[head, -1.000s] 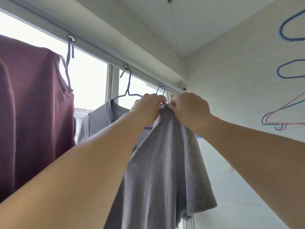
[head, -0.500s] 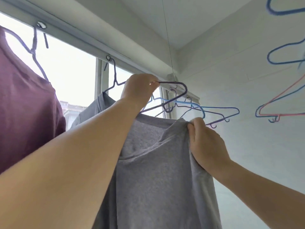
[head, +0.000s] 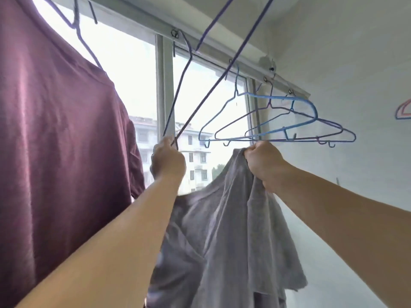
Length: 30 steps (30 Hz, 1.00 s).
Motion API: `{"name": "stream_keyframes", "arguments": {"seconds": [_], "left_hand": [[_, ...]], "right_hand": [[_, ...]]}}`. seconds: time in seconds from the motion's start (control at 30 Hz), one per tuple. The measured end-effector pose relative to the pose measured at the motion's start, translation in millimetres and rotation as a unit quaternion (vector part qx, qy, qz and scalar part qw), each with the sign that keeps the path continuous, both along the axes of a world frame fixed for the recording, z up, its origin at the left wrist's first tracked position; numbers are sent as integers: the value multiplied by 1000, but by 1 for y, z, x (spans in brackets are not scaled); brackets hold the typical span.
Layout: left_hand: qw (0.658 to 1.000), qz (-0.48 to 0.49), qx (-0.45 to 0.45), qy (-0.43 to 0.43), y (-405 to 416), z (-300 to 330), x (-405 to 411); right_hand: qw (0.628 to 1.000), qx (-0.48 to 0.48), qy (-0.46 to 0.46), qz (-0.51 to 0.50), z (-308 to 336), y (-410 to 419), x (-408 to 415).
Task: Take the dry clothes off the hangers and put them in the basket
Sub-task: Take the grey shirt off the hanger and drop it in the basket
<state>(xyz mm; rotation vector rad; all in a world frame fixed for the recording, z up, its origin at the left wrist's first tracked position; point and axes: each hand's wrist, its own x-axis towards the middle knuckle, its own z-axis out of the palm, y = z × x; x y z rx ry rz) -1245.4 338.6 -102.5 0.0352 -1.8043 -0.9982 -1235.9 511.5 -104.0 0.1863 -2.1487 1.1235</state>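
A: Left hand (head: 168, 160)?
B: Fist closed round the corner of a purple wire hanger (head: 213, 85), whose two wires run up and right out of the top of frame. No cloth on the part that shows

A: Right hand (head: 265, 162)?
B: Fingers curled tight, bunching the top of the grey T-shirt (head: 226, 236) in its grip. Shirt hangs down from that fist between the two forearms, crumpled, bottom edge out of frame

A: Shirt touching the hanger?
B: Not that I can see; hanger sits up-left of it, apart

A: Basket?
B: Not in view

A: Other stuff?
B: Maroon shirt (head: 55, 141) on a hanger at far left, filling that side. Three bare hangers, one light blue (head: 311, 105), hang from the rail (head: 222, 56) just above the right hand. Window (head: 133, 74) behind with buildings outside. White wall (head: 355, 63) on the right with a pink hanger (head: 403, 111) at the edge
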Motion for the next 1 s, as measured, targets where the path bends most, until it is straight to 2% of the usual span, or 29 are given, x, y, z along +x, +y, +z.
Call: {"name": "stream_keyframes", "arguments": {"seconds": [0.17, 0.27, 0.33, 0.47, 0.57, 0.63, 0.87, 1.0], "left_hand": [[994, -49, 8, -97, -16, -45, -6], [979, -139, 29, -147, -1, -92, -3], [948, -242, 72, -195, 14, -121, 8], [851, -433, 137, -263, 45, -183, 36], [802, -509, 128, -286, 61, -218, 46], [789, -521, 119, -304, 73, -235, 50], [785, -503, 43, -359, 98, -278, 61], [781, -497, 30, -376, 107, -294, 71]], "right_hand": [[991, 26, -69, 113, -40, -15, -2], [975, 48, -134, 169, -69, -9, 7], [964, 48, -168, 199, -88, 0, 10], [939, 24, -238, 248, -136, 31, 21], [924, -10, -265, 275, -164, 54, 34], [916, -37, -282, 283, -184, 69, 44], [884, -98, -362, 281, -241, 105, 69], [856, -135, -407, 290, -267, 116, 77]]}}
